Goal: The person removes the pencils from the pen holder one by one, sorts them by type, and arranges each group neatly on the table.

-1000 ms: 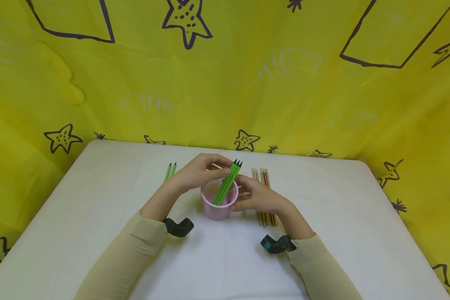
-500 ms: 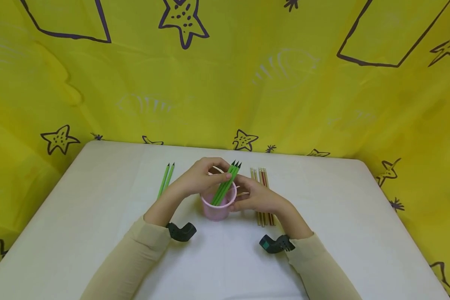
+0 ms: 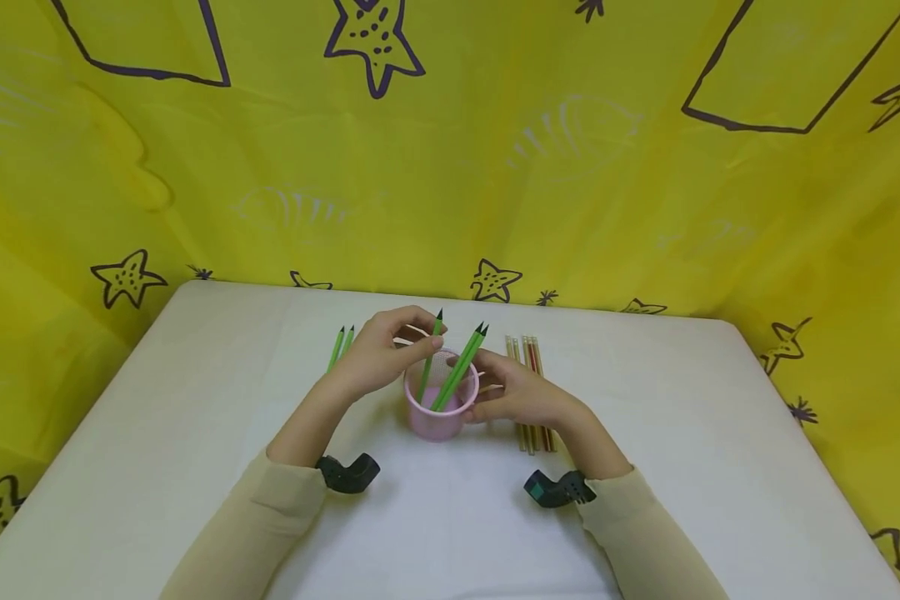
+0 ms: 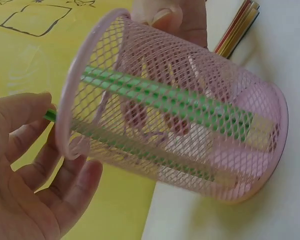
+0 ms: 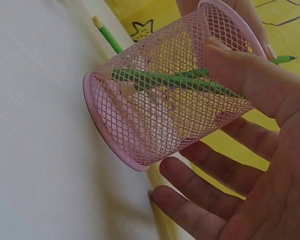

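Observation:
A pink mesh pencil cup (image 3: 435,427) stands upright on the white table. My right hand (image 3: 521,392) holds it from the right, thumb on the near side and fingers behind. Near the rim, my left hand (image 3: 381,354) pinches a green pencil (image 3: 427,375) whose lower end is inside the cup. Two more green pencils (image 3: 459,369) lean to the right in the cup, black points up. Through the mesh in the left wrist view, the paired pencils (image 4: 190,102) lie apart from the pinched one.
Left of the cup, green pencils (image 3: 335,350) lie on the table, partly hidden by the left arm. Several gold and red pencils (image 3: 532,437) lie right of it, behind the right hand. A yellow patterned cloth (image 3: 420,183) hangs behind the table (image 3: 645,400).
The left hand has moved left, drawing one green pencil away from the bunch and tilting it more upright. The other two still lean right. The right hand and cup stay in place.

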The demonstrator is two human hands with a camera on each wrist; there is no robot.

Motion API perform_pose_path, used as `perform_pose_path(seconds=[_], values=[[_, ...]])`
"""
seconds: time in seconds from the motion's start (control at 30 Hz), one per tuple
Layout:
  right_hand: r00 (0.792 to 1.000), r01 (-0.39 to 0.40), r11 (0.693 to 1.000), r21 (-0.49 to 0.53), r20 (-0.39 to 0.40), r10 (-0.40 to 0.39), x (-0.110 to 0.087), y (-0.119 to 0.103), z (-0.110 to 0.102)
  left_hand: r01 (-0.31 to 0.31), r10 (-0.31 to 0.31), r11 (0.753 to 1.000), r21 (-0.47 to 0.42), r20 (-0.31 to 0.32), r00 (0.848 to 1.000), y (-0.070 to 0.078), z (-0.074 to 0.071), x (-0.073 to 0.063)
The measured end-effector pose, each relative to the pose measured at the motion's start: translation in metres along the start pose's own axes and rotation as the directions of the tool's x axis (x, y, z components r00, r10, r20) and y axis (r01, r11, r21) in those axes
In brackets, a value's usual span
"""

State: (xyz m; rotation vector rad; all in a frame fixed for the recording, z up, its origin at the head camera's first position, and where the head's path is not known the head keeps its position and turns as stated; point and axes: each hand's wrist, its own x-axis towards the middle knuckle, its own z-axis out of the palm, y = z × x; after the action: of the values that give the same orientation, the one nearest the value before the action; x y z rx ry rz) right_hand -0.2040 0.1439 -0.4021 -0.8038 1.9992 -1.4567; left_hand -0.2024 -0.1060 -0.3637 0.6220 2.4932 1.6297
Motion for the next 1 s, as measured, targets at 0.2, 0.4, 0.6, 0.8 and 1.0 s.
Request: perform_pose_path(seconds=[0.2, 0.4, 0.6, 0.8, 1.0], values=[[1.0, -0.001, 1.0, 0.017, 0.005, 0.001, 0.0, -0.001, -0.001, -0.022, 0.022, 0.999, -0.037, -0.021, 1.0, -0.003, -0.006, -0.007], [1.0, -0.007, 1.0, 0.011, 0.005, 0.007, 0.0, -0.001, -0.001, -0.034, 0.034, 0.999, -0.031, 0.001, 0.999, -0.008, -0.01, -0.009], [1.0, -0.015, 1.0, 0.002, 0.0, 0.015, -0.002, -0.001, -0.003, -0.006, 0.006, 1.0, -0.022, 0.01, 1.0, -0.012, -0.013, -0.011], [1.0, -0.017, 1.0, 0.001, 0.005, 0.017, -0.002, 0.003, -0.003, -0.003, 0.004, 1.0, -0.019, 0.026, 1.0, -0.015, -0.014, -0.016], [1.0, -0.007, 1.0, -0.003, -0.002, 0.007, -0.003, 0.004, -0.004, -0.031, 0.032, 0.999, -0.026, 0.029, 0.999, -0.015, -0.016, -0.017]])
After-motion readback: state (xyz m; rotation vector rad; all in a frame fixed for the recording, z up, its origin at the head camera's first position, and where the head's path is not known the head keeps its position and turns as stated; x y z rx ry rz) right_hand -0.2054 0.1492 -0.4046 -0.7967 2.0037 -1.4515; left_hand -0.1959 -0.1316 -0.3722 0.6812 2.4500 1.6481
